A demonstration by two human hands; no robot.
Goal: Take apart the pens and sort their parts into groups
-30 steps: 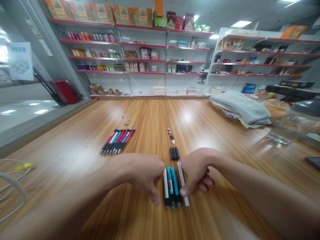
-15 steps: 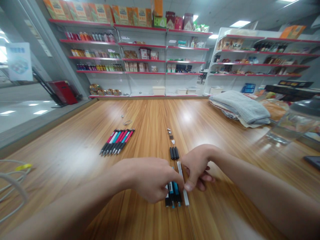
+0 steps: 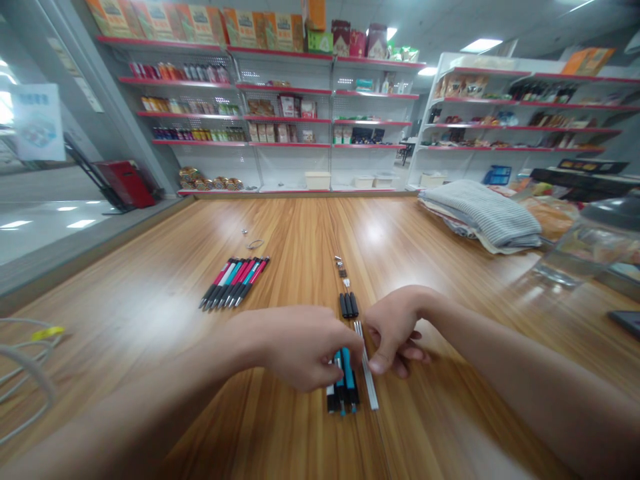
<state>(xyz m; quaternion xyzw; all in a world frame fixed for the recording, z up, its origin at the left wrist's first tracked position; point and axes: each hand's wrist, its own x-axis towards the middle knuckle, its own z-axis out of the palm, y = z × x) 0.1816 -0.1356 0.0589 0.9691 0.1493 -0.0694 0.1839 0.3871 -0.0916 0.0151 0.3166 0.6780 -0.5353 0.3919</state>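
Note:
In the head view, my left hand (image 3: pixel 300 347) is bent over several pen barrels (image 3: pixel 349 377), blue, white and black, lying side by side. Its index finger and thumb close on them from either side. White pen refills (image 3: pixel 371 392) lie in a bundle just right of the barrels. Beside these rests my right hand (image 3: pixel 393 330), thumb close to the refills, other fingers loosely bent and apart, nothing visible in it. Farther up the same line are black rubber grips (image 3: pixel 349 305), small white pieces (image 3: pixel 347 283), springs (image 3: pixel 342 273) and metal tips (image 3: pixel 338 260).
Assembled pens (image 3: pixel 234 283) in pink, blue and white lie in a row at left, with a thin ring (image 3: pixel 255 245) behind them. Folded striped cloth (image 3: pixel 480 213) and a clear water container (image 3: pixel 575 247) stand at right. A white cable (image 3: pixel 30 360) coils at the left edge.
My left hand has shifted slightly left and away from the refills, and the pen barrels have slid left with it. The right hand has hardly moved.

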